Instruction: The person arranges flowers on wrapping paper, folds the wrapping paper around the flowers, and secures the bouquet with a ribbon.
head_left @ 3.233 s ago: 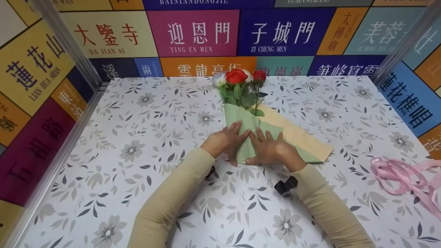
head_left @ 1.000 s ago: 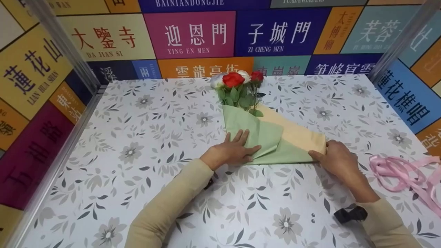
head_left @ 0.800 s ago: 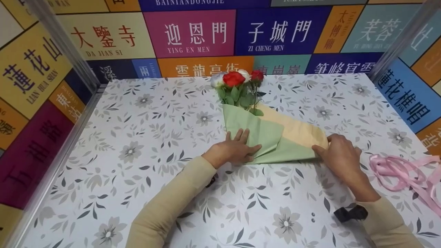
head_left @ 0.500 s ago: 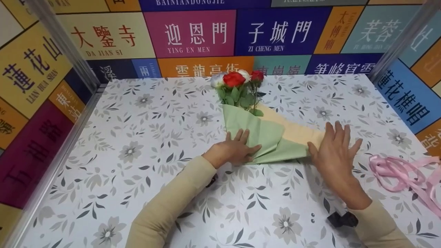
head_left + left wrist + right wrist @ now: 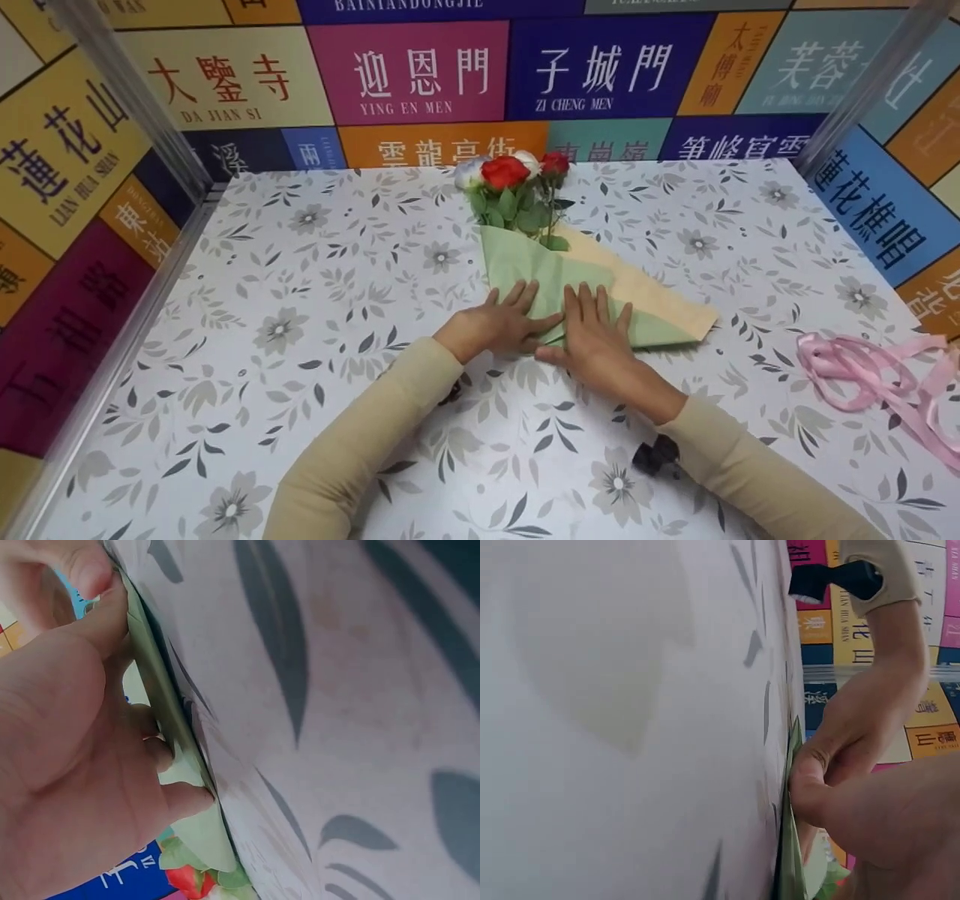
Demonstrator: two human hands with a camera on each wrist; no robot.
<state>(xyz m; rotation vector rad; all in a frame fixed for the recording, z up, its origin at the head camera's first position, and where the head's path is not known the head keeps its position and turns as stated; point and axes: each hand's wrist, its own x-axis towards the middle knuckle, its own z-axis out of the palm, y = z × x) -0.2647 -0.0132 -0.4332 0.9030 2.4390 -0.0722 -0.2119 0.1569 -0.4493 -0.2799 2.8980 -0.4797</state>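
Observation:
A bouquet of roses, with a large red rose (image 5: 504,172), a smaller red one and pale blooms, lies with its stems inside green and cream wrapping paper (image 5: 517,251). My left hand (image 5: 504,326) rests flat on the lower left of the folded green sheet, fingers spread. Beside it, my right hand (image 5: 600,341) presses on the paper with straight fingers, its thumb pointing toward the left hand. The left wrist view shows the left hand (image 5: 82,757) along the paper's edge (image 5: 161,682). In the right wrist view both thumbs are close to the green paper (image 5: 791,862).
A loose pink ribbon (image 5: 847,371) lies in loops at the right of the table. The floral tablecloth (image 5: 360,247) covers the table, and colourful panels with lettering (image 5: 420,75) stand behind it and at the sides.
My right hand let go of the paper's right end, which it had gripped and lifted, and moved left to press beside the left hand. The right corner lies spread out again. The left hand stayed put.

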